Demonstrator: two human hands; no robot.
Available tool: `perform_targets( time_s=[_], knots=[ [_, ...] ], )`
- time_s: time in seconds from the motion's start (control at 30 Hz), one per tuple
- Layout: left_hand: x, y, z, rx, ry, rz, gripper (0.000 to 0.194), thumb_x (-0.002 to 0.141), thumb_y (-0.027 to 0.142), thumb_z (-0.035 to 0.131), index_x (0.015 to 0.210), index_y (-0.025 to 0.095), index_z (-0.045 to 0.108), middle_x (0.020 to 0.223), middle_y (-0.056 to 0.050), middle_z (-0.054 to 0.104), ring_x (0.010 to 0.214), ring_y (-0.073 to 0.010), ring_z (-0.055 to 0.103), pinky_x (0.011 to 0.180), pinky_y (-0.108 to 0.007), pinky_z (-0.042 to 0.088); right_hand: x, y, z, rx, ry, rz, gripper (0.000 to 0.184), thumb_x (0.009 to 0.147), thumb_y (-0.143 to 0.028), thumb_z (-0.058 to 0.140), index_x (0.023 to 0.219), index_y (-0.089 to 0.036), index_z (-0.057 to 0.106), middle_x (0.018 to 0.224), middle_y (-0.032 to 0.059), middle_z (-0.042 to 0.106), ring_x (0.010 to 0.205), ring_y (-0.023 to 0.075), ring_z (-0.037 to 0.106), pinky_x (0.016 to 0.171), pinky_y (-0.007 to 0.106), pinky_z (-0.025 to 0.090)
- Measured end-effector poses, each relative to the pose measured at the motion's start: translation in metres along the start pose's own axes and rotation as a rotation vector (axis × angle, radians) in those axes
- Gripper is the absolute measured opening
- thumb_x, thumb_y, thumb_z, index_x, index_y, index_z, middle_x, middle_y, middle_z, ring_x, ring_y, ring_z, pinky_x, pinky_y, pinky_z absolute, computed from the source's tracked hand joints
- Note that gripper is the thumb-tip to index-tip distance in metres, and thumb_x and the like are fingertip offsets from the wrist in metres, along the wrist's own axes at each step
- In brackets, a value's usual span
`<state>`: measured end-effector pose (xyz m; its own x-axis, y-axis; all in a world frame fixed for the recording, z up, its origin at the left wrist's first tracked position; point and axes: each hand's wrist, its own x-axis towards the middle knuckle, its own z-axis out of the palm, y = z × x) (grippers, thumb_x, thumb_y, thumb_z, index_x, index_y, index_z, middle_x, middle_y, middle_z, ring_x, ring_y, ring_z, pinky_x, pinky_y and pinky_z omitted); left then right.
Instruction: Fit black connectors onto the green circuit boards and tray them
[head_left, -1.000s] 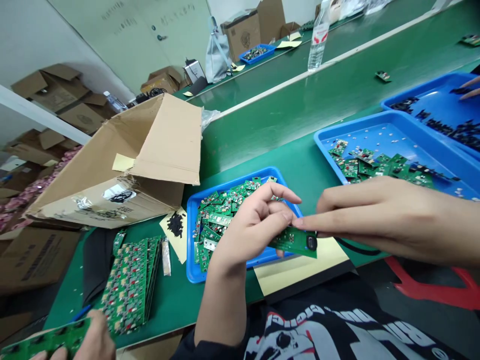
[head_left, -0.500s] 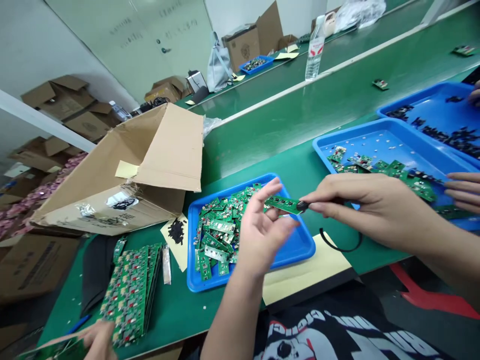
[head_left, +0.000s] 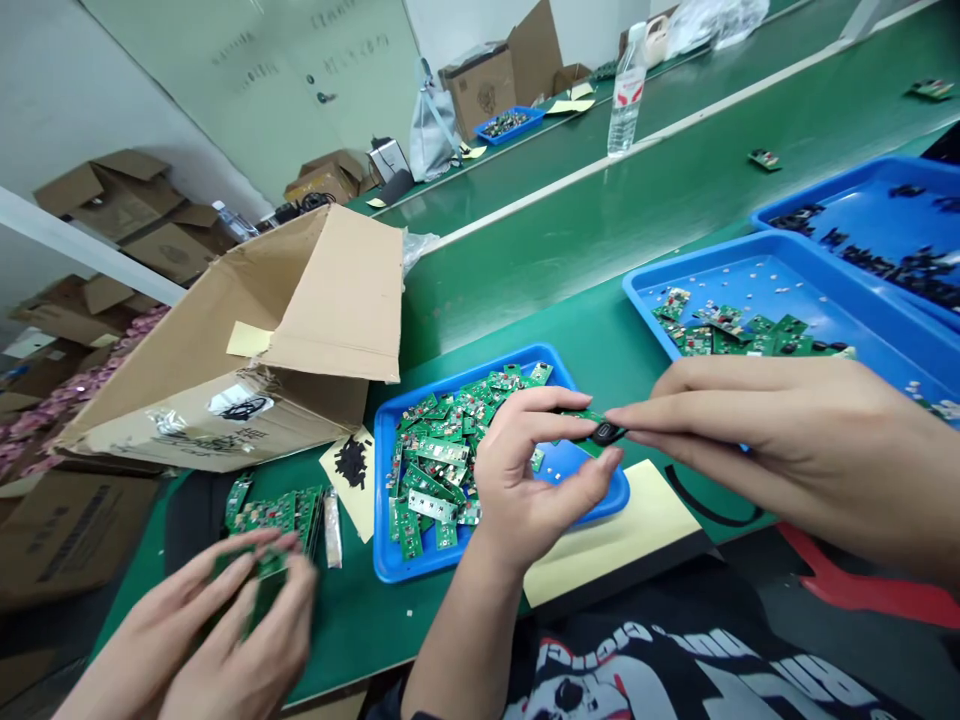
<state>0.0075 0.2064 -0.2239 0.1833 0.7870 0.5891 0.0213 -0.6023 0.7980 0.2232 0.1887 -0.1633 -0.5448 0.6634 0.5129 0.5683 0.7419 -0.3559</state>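
My left hand (head_left: 525, 470) is closed on a small green circuit board (head_left: 594, 436), its fingers curled round one end above a blue tray (head_left: 386, 575). At the board's other end, the thumb and forefinger of my right hand (head_left: 780, 425) pinch a small round black part (head_left: 606, 431). The black part touches the board, and I cannot tell whether it is fixed there. Many similar loose boards (head_left: 439, 450) lie heaped in the tray under my left hand.
At lower left, a co-worker's hands (head_left: 240, 610) hold a green board near stacked panels (head_left: 281, 510). An open cardboard box (head_left: 337, 300) stands behind them. Small black pieces (head_left: 350, 463) lie on yellow paper. Another blue tray (head_left: 645, 290) holds boards at right. A water bottle (head_left: 627, 95) stands beyond.
My right hand has turned and shifted, and the board now sits deeper in my left fingers. The co-worker's hands have come further in at lower left; another person's hands have left at right.
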Motion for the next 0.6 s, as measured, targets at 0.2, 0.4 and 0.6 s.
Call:
perform_targets(
  time_s=[0.2,0.4,0.6],
  knots=[
    [0.003,-0.004,0.001,-0.021,-0.030,0.132,0.021,0.085,0.019,0.087,0.101,0.024,0.076,0.108,-0.006,0.079,0.099,-0.0211,0.076,0.090,-0.037,0.062,0.004,-0.001,0.004,0.034,0.004,0.003,0.036,0.114,-0.024,0.044,0.107,-0.018,0.079,0.082,0.0043,0.070,0.065,0.0128,0.067,0.054,0.022,0.051],
    [0.012,-0.008,-0.010,0.057,-0.098,0.284,0.019,0.088,0.024,0.087,0.103,0.020,0.077,0.136,-0.014,0.071,0.113,-0.0258,0.076,0.077,-0.032,0.066,0.007,0.003,0.004,0.139,0.004,-0.038,0.027,0.111,-0.019,0.049,0.107,-0.017,0.075,0.083,0.0023,0.071,0.069,0.0100,0.068,0.059,0.019,0.052],
    [0.011,-0.012,-0.008,-0.025,-0.061,0.286,0.036,0.090,0.026,0.087,0.124,0.023,0.075,0.160,-0.013,0.057,0.140,-0.0319,0.065,0.082,-0.030,0.070,0.006,0.002,0.011,0.189,0.128,-0.017,0.022,0.111,-0.018,0.053,0.104,-0.015,0.073,0.081,0.0010,0.070,0.071,0.0080,0.066,0.061,0.017,0.051]
  ],
)
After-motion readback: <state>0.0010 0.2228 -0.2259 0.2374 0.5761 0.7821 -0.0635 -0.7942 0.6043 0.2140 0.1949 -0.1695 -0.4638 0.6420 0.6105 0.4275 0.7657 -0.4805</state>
